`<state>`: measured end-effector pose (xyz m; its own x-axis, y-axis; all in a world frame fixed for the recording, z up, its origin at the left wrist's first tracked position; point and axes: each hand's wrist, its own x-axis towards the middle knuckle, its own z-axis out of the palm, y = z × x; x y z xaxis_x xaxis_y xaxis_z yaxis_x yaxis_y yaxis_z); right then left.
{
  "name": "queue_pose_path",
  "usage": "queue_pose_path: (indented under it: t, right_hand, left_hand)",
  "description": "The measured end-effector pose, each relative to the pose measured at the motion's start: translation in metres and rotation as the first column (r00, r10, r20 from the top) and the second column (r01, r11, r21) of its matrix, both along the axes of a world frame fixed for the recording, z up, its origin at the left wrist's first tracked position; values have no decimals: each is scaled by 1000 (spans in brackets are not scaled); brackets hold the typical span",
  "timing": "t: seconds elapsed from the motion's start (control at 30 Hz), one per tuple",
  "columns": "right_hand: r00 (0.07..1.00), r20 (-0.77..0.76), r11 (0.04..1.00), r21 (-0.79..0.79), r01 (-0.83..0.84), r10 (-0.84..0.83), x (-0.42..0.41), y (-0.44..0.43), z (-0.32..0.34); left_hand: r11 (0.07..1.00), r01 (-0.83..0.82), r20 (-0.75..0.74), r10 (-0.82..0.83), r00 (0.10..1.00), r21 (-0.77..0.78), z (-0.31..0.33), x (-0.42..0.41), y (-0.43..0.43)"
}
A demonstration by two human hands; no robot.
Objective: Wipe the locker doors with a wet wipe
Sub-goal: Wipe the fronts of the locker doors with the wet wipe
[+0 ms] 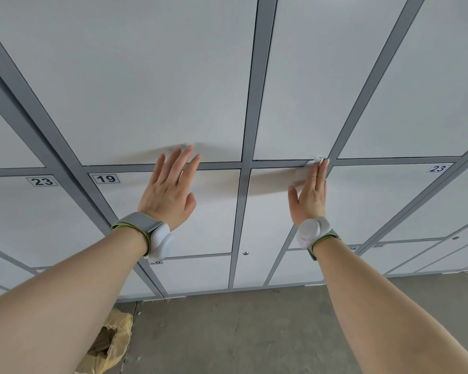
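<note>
White locker doors (pixel 157 76) in grey frames fill the view. My left hand (pixel 168 187) lies flat with spread straight fingers on the door numbered 19 (pixel 105 178), fingertips reaching the grey bar above it. My right hand (pixel 310 193) presses a small white wet wipe (pixel 317 161) with straight fingers against the top right corner of the neighbouring door, at the grey horizontal bar. Most of the wipe is hidden under my fingers. Both wrists carry a strapped white sensor.
More numbered doors stand at left (pixel 42 181) and right (pixel 437 168). A round lock (pixel 245 253) sits on the middle door. Below is a grey concrete floor (pixel 241 333), with a crumpled yellowish bag (pixel 111 344) at the locker base on the left.
</note>
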<state>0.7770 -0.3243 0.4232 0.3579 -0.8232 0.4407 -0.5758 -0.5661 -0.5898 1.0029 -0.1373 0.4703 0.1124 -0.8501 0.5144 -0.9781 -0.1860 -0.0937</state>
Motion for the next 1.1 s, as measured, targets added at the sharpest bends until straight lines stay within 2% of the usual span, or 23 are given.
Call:
queue_pose_path:
  t: [0.13, 0.27, 0.4, 0.67, 1.0, 1.1]
  right_hand:
    - [997, 47, 998, 32, 56, -57, -8, -12, 2]
    - [984, 113, 983, 139, 120, -136, -14, -25, 3]
    - [982, 126, 985, 123, 123, -138, -7, -18, 3]
    - [991, 129, 992, 127, 8, -25, 23, 16, 2]
    - [966, -38, 966, 47, -253, 255, 52, 67, -1]
    - [954, -65, 956, 44, -290, 293, 66, 84, 5]
  left_hand:
    - [1000, 18, 4, -18, 1000, 4, -2, 2, -4]
    - [1000, 16, 7, -16, 1000, 6, -3, 4, -2]
    - [1000, 6, 4, -6, 1000, 6, -5, 9, 3]
    - [1000, -24, -16, 24, 1000, -11, -6, 17, 20]
    - [997, -82, -72, 82, 994, 8, -7, 37, 59]
    - [995, -99, -101, 98, 990, -3, -5, 44, 78]
